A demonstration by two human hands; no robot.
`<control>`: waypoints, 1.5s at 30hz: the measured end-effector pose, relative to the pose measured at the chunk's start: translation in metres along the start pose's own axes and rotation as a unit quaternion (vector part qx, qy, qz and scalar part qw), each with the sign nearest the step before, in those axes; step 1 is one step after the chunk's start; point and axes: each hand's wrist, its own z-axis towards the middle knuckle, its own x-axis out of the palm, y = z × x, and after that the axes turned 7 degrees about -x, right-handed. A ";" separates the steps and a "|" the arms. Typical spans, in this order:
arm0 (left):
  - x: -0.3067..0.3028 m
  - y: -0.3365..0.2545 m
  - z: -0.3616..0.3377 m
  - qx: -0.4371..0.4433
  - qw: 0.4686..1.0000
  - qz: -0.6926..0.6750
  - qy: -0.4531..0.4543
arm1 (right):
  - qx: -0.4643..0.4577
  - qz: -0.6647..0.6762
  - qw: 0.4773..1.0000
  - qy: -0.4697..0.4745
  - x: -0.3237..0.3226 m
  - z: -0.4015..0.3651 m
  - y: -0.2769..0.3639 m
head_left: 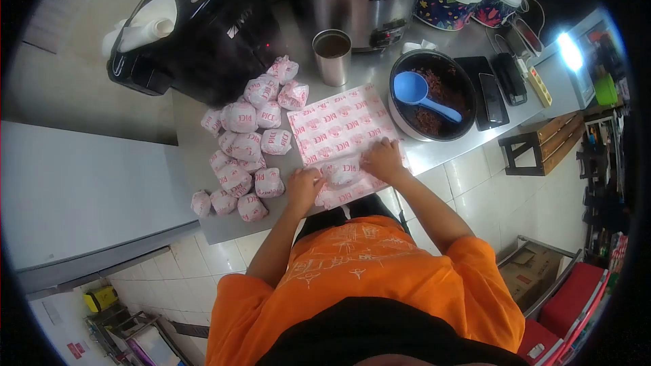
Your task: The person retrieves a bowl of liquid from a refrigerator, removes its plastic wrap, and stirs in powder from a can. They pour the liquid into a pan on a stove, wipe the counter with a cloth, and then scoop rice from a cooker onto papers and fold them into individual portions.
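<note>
A paper-covered bundle lies near the front edge of printed wrapping paper on the steel table. At its left end, my left hand has its fingers bent together on the paper. My right hand touches the right end, fingers curled on the paper. Several wrapped balls printed "RICE" are piled left of the paper. Behind the paper stands a steel cup with dark contents. To the right, a black-lined pot holds reddish-brown food and a blue ladle.
A large steel cooker and a black appliance stand at the back. Two patterned containers are at the back right, near black devices and a power strip. A wooden bench stands beyond the table.
</note>
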 end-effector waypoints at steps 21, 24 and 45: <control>0.034 -0.032 -0.028 0.024 0.987 -0.100 -0.127 | -0.091 0.133 0.979 -0.126 0.039 -0.054 0.043; 0.036 -0.057 -0.017 -0.020 0.960 -0.246 -0.135 | -0.066 0.136 0.985 -0.079 0.042 -0.053 0.043; -0.076 -0.031 -0.020 -0.125 0.849 -0.507 -0.082 | -0.050 0.541 0.832 -0.111 -0.032 -0.017 0.110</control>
